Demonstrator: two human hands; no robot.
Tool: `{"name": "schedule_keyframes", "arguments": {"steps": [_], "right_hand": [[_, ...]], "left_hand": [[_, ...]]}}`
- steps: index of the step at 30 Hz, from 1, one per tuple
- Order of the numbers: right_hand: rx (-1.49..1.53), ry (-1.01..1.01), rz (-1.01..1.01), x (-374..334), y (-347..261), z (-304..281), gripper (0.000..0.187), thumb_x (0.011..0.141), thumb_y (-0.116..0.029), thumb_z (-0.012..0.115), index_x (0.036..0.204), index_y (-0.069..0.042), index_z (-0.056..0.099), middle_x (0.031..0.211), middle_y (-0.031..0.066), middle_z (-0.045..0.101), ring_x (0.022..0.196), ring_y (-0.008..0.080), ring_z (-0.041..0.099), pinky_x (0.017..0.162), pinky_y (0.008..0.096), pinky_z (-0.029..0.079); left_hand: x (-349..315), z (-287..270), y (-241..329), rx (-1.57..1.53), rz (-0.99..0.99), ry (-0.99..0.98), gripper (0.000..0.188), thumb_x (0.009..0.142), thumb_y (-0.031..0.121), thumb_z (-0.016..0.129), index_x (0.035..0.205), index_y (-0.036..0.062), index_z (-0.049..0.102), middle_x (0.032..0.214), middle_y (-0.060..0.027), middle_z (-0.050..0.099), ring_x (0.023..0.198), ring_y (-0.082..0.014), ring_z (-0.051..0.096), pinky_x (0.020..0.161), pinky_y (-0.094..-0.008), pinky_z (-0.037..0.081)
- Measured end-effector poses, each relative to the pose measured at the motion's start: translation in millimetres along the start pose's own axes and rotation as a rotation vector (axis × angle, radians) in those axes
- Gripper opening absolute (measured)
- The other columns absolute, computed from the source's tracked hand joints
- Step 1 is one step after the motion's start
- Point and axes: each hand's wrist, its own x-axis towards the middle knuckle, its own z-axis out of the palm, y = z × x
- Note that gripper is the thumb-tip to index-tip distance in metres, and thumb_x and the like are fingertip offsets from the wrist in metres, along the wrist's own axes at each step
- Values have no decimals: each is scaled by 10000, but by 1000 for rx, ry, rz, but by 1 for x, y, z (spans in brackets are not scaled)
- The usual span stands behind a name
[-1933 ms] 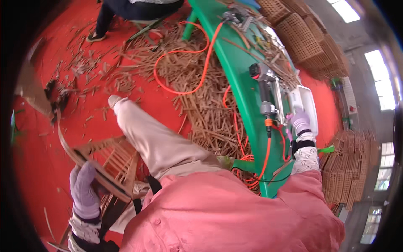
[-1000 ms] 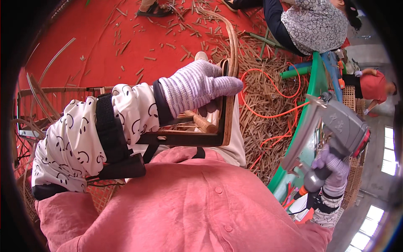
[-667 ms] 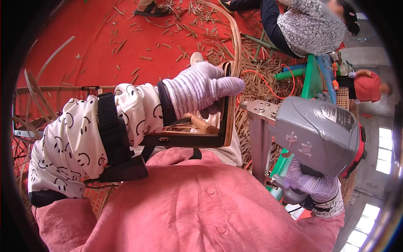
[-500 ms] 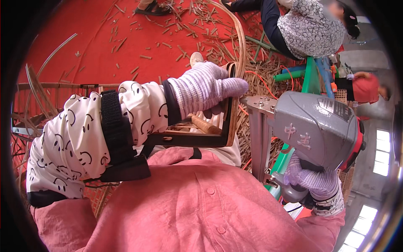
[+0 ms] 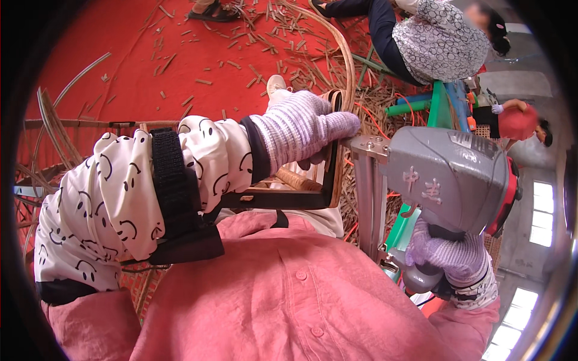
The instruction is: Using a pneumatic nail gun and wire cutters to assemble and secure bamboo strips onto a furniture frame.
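My left hand [image 5: 301,129], in a lilac-and-white knitted glove, is closed over the right side of a dark frame [image 5: 277,199]. Its index finger reaches across toward the nail gun. A pale bent strip [image 5: 347,69] runs up from the frame just beyond the fingers. In my right hand [image 5: 445,253], gloved alike, is the handle of a grey nail gun [image 5: 448,177] with a long metal nose and magazine. The nose end lies right beside the frame's right edge, close to my left fingertips; whether it touches is hidden. Behind the frame's lower bar shows a wrapped brown rod [image 5: 298,180].
Short wooden offcuts litter the red floor covering [image 5: 138,66]. A woven-looking framework with bent strips [image 5: 51,129] stands at left. Beyond the gun are a green beam [image 5: 439,111] and an orange hose [image 5: 376,117]. Another person in a patterned top [image 5: 439,42] sits at upper right.
My left hand and sleeve have shifted slightly right, and the nail gun slightly up and left with my right hand. Both grips stay the same. The whole view has drifted a little.
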Motion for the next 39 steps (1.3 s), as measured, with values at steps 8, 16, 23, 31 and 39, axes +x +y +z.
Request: {"name": "schedule_keyframes", "arguments": {"steps": [8, 16, 23, 31, 39], "right_hand": [[18, 45, 110, -6, -23, 9, 350, 629, -52, 635, 959, 26, 550, 639, 79, 560, 557, 177, 577, 544, 290, 475], [22, 54, 104, -10, -36, 21, 390, 651, -68, 643, 1015, 14, 532, 659, 73, 567, 560, 166, 571, 546, 294, 480], [19, 36, 15, -10, -30, 21, 322, 657, -55, 615, 957, 24, 533, 620, 84, 559, 531, 182, 567, 518, 302, 485], [244, 316, -198, 6, 51, -31, 175, 696, -112, 558, 806, 23, 538, 558, 104, 517, 488, 206, 536, 493, 327, 493], [353, 578, 22, 41, 232, -165, 164, 708, -89, 597, 819, -8, 508, 574, 72, 510, 466, 188, 522, 430, 336, 466]], "left_hand": [[7, 5, -1, -93, 63, 20, 357, 830, 374, 597, 781, 20, 598, 560, -22, 531, 426, -106, 497, 405, -248, 421], [9, 3, 2, -41, 59, 8, 375, 841, 366, 562, 789, -5, 582, 534, -53, 524, 410, -134, 503, 390, -267, 431], [8, 0, 8, -79, 45, -4, 380, 820, 374, 571, 761, -2, 580, 535, -78, 529, 409, -159, 519, 397, -283, 462], [-4, -8, 2, 16, 91, 52, 438, 791, 447, 609, 803, 10, 587, 551, -52, 512, 422, -107, 471, 391, -246, 401], [11, -8, -5, 78, 439, 141, 431, 761, 219, 669, 1095, -15, 529, 854, -44, 601, 808, -97, 557, 719, -239, 448]]}}
